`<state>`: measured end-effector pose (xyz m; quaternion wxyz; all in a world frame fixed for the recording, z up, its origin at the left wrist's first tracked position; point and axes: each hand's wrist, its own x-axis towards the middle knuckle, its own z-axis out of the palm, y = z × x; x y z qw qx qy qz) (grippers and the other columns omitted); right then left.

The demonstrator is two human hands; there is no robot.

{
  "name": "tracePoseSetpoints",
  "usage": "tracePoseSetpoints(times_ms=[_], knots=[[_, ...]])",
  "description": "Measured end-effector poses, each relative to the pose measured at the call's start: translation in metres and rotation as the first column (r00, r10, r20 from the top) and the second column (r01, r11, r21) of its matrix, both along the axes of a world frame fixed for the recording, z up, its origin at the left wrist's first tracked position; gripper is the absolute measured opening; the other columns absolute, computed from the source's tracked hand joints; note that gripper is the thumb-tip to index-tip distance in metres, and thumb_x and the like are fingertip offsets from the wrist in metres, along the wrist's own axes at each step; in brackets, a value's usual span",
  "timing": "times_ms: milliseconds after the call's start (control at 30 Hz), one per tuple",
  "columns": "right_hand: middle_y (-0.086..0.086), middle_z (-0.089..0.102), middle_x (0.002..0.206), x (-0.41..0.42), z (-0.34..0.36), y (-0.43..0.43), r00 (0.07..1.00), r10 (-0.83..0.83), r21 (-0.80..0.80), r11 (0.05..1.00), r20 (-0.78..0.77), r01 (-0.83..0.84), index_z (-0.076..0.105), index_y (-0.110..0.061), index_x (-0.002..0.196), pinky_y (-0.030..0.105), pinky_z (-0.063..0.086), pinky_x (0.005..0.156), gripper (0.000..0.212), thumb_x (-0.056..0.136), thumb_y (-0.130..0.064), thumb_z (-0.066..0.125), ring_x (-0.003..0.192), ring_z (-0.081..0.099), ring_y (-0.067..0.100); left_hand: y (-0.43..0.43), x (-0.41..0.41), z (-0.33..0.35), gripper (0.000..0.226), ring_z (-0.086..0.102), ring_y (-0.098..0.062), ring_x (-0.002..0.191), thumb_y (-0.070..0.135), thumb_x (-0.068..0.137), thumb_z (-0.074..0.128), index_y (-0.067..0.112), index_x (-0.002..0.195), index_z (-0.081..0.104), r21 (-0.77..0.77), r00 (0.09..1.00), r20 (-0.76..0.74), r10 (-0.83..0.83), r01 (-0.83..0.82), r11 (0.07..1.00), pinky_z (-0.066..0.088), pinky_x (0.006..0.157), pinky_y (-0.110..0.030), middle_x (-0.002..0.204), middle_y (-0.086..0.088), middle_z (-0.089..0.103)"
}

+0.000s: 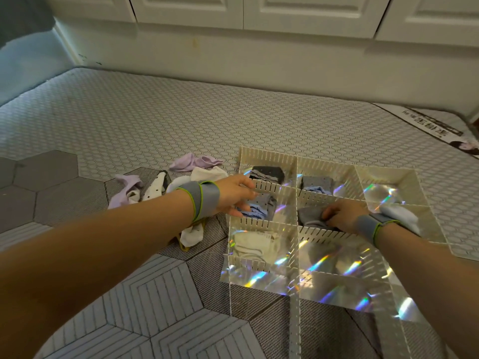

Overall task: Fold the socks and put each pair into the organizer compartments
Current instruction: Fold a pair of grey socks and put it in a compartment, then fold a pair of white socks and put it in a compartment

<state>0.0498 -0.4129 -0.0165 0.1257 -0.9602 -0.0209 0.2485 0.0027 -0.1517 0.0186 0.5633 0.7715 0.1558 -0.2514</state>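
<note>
A cream slotted organizer point(296, 229) lies on the mattress, its walls throwing rainbow glints. My right hand point(342, 213) is inside the middle compartment, closed on a folded grey sock pair point(309, 217). My left hand point(237, 193) rests on the organizer's left wall, fingers over a divider next to a grey-blue dotted pair point(260, 207). Other compartments hold a dark pair point(267, 173), a grey-blue pair point(316, 183), a cream pair point(252, 246) and a pale blue pair point(400, 215). Loose socks point(155, 185), lilac, white and dotted, lie left of the organizer.
The grey hexagon-patterned mattress point(129, 125) stretches far and left. White cabinet doors point(259, 11) stand behind it. A printed label point(440, 133) lies at the mattress's far right corner. A white sock point(193, 234) lies under my left wrist.
</note>
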Motion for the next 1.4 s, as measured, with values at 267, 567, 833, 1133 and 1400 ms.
tracePoseSetpoints(times_ms=[267,567,833,1133,1400], knots=[[0.002,0.055,0.135,-0.013,0.012,0.021,0.985,0.166,-0.354,0.925,0.050,-0.138,0.056,-0.015,0.129,0.033,0.040,0.094,0.038,0.099,-0.011,0.034,0.127,0.049,0.022,0.040,-0.001,-0.009,0.009,0.059,-0.014,0.074,0.014,0.091,0.053,0.022,0.095,0.053,0.119,0.997,0.017,0.072,-0.074,0.990,0.051,0.063,-0.031,0.111,-0.008,0.056],[0.008,0.067,0.114,0.000,0.037,0.043,0.965,0.180,-0.259,0.957,0.190,-0.127,0.070,-0.008,0.095,0.026,0.043,0.076,0.028,0.093,-0.011,0.042,0.105,0.061,0.024,0.098,-0.013,-0.004,0.019,0.055,-0.025,0.076,0.007,0.091,0.051,0.010,0.108,0.058,0.352,0.990,0.113,0.086,-0.121,0.928,0.045,0.060,-0.026,0.087,-0.015,0.061],[0.006,0.067,0.090,-0.010,0.057,0.102,0.951,0.264,0.317,0.899,0.160,-0.303,0.068,-0.019,0.090,0.026,0.046,0.066,0.025,0.087,-0.005,0.048,0.074,0.055,0.015,0.127,-0.027,-0.008,0.024,0.055,-0.031,0.109,0.007,0.088,0.049,0.012,0.108,0.063,0.695,0.985,0.134,-0.111,-0.013,0.719,0.043,0.084,-0.029,0.119,-0.013,0.060],[0.001,0.062,0.074,-0.021,0.044,0.139,0.942,0.325,0.441,0.837,0.077,-0.325,0.066,-0.024,0.083,0.023,0.045,0.063,0.027,0.086,-0.004,0.049,0.069,0.054,0.016,0.124,-0.013,-0.008,0.032,0.051,-0.033,0.114,0.006,0.090,0.044,0.012,0.117,0.060,0.745,0.975,0.162,-0.155,-0.018,0.667,0.038,0.081,-0.025,0.129,-0.014,0.054],[0.000,0.065,0.075,-0.022,0.026,0.148,0.955,0.298,0.518,0.815,0.010,-0.260,0.063,-0.029,0.073,0.028,0.052,0.065,0.029,0.088,-0.006,0.052,0.072,0.060,0.018,0.111,0.013,-0.021,0.039,0.037,-0.028,0.133,0.003,0.089,0.041,0.016,0.123,0.057,0.743,0.971,0.119,-0.209,0.053,0.667,0.033,0.108,-0.032,0.145,-0.007,0.040]])
